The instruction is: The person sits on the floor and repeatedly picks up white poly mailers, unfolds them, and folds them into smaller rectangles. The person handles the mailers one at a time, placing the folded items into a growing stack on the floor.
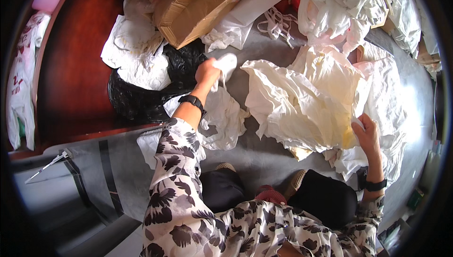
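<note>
My left hand [207,72] reaches forward at the middle, closed round a small bunched white cloth [227,64] whose loose end hangs down. Over on the right, my right hand [367,133] pinches the near right edge of a large, wrinkled white sheet [306,99] with yellowish stains. Whether that sheet is fabric or paper I cannot tell. It spreads across the grey floor before me, over more crumpled white material [388,92]. Below my left wrist lies another rumpled white piece [224,122].
An open black plastic bag [134,99] with white material in it lies at the left, against a reddish-brown wooden surface [78,68]. Beyond it leans a cardboard box [207,9]. White bags [337,7] crowd the far right, and thin white straps [277,23] lie on the floor.
</note>
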Available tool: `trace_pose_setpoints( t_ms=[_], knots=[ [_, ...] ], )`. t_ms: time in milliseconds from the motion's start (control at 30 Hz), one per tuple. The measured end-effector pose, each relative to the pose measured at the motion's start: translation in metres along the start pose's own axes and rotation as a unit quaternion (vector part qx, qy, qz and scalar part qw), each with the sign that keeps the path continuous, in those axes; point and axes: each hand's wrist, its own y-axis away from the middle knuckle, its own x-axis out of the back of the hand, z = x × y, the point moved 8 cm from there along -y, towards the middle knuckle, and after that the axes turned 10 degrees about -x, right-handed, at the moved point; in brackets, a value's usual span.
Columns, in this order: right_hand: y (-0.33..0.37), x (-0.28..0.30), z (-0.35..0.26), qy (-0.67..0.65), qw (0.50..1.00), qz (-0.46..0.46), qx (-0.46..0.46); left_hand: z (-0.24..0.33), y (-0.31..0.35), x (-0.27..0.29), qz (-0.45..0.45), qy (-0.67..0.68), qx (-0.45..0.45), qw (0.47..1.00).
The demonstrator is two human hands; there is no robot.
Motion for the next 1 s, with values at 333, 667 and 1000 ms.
trace_pose_setpoints(
  t_ms=[333,667,1000],
  knots=[
    [0.005,-0.019,0.033,-0.010,0.997,-0.025,-0.066,-0.021,-0.109,-0.055,0.096,0.268,0.051,0.957],
    [0.001,-0.021,0.016,-0.004,0.999,-0.023,-0.022,0.089,-0.069,-0.008,0.096,0.238,-0.217,0.942],
    [0.036,0.084,-0.003,-0.216,0.969,0.075,0.088,0.192,0.046,0.017,-0.042,0.181,-0.426,0.886]
  ],
)
